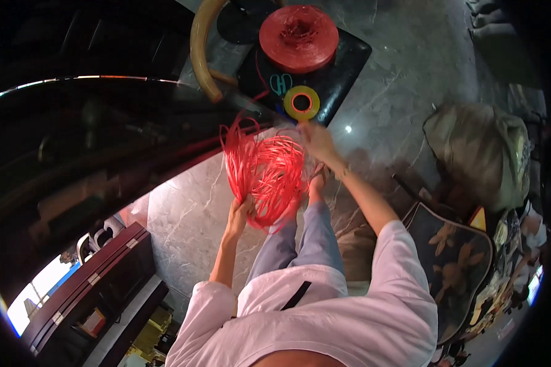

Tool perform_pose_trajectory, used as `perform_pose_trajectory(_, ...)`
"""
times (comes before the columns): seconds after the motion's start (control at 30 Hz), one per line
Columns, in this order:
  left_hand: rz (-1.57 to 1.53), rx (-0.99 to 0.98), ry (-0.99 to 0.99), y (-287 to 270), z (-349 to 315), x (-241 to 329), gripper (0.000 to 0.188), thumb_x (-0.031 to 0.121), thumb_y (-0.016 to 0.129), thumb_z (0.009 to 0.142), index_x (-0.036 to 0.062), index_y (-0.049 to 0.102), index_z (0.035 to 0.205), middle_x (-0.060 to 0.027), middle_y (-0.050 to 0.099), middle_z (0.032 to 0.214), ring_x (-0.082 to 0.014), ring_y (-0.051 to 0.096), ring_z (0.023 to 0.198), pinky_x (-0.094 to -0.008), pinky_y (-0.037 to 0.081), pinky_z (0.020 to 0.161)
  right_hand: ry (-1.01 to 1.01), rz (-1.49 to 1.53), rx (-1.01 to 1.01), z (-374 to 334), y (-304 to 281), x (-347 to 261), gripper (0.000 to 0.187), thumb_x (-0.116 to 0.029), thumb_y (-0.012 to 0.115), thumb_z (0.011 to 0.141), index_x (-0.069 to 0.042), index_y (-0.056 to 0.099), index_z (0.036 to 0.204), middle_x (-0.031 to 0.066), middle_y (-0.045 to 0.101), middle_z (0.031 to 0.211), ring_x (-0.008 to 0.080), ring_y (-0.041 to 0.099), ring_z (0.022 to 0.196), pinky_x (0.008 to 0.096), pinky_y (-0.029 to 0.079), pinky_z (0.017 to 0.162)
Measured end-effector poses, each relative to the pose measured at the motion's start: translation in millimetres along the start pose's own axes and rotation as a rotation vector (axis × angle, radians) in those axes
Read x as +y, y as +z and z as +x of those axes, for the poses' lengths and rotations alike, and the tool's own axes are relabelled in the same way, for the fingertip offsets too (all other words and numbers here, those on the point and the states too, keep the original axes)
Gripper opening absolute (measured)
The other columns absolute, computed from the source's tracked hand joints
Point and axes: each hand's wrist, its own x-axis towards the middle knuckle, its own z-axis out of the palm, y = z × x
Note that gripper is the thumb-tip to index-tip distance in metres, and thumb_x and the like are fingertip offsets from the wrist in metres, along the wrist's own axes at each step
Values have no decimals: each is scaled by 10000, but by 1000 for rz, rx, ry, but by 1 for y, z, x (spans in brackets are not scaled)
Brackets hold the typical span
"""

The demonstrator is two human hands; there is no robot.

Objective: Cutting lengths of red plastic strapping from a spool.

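- Two hands work a bundle of red strips: left hand clenches its lower end.
- Right hand pinches the bundle's top.
- Red spool and yellow tape roll sit on a black mat, near its front edge.

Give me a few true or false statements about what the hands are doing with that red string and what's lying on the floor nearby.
1. Both hands grip a bundle of red string loops. True: the left hand holds its lower edge, the right hand its upper right.
2. The big red spool sits on a dark mat. True.
3. The roll of tape is blue. False: it is yellow-green with an orange core.
4. The floor is wooden planks. False: it is grey marbled stone.
5. The red spool lies in the person's lap. False: it is on the mat beyond the hands.
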Motion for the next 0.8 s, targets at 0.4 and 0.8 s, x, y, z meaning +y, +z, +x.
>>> perform_pose_trajectory(0.4,-116,169,-98,37,-24,-17,207,166,465,937,83,441,749,40,348,621,-66,328,514,-226,282,477,-493,-582,-116,218,90,56,178,-65,496,801,-114,611,929,87,629,907,235,653,794,342,526,697)
perform_pose_trajectory(0.8,-181,259,-93,33,-21,-29,157,98,450,928,73,438,774,35,349,617,-63,336,508,-227,271,466,-739,-825,-246,253,108,60,222,-132,501,847,-116,615,1037,26,519,1132,238,597,967,351,538,689)
